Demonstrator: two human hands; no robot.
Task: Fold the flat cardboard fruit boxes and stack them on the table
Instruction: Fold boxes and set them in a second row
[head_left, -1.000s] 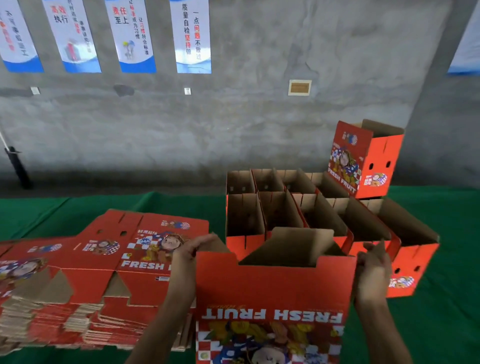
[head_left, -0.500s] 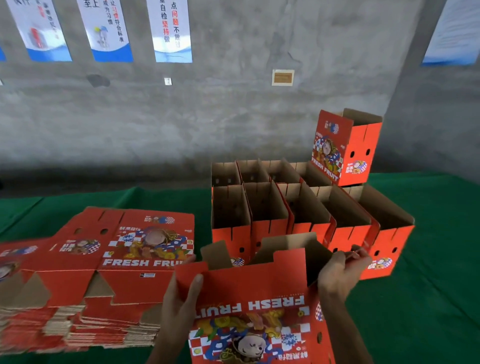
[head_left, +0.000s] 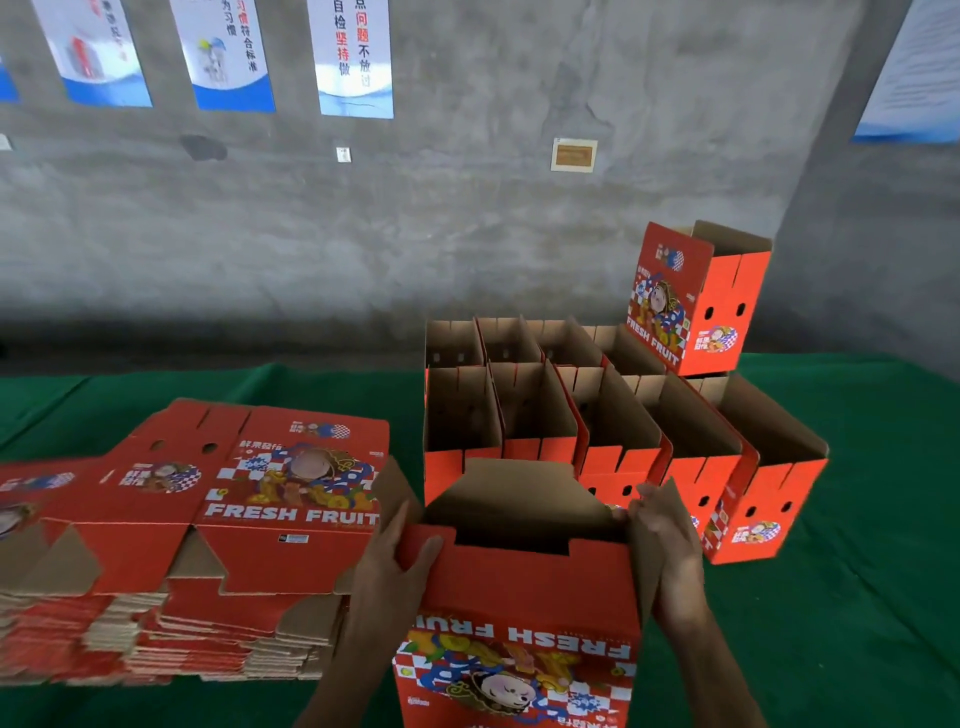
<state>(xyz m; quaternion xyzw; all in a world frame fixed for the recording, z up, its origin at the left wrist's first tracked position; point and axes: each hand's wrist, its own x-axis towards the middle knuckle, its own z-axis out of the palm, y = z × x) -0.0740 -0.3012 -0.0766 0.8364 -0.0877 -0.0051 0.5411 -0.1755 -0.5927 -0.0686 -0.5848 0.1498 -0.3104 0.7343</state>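
A red "FRESH FRUIT" cardboard box (head_left: 524, 597) stands upside down before me, its brown end flaps open at the top. My left hand (head_left: 397, 564) grips its left top corner, thumb over the red front edge. My right hand (head_left: 667, 545) holds the right side flap near the top. To the left lies a thick pile of flat red boxes (head_left: 208, 519). Behind the held box stand several folded boxes (head_left: 618, 415) in two rows, open tops up, and one more folded box (head_left: 696, 296) sits tilted on top of them at the back right.
The table (head_left: 857, 623) is covered in green cloth. A grey concrete wall (head_left: 467, 208) with posters (head_left: 353, 57) rises behind it. The flat pile reaches past the left edge of view.
The box's flaps have been opened wider and squared between my hands. My left thumb now hooks over the front edge, and my view has dropped and shifted slightly.
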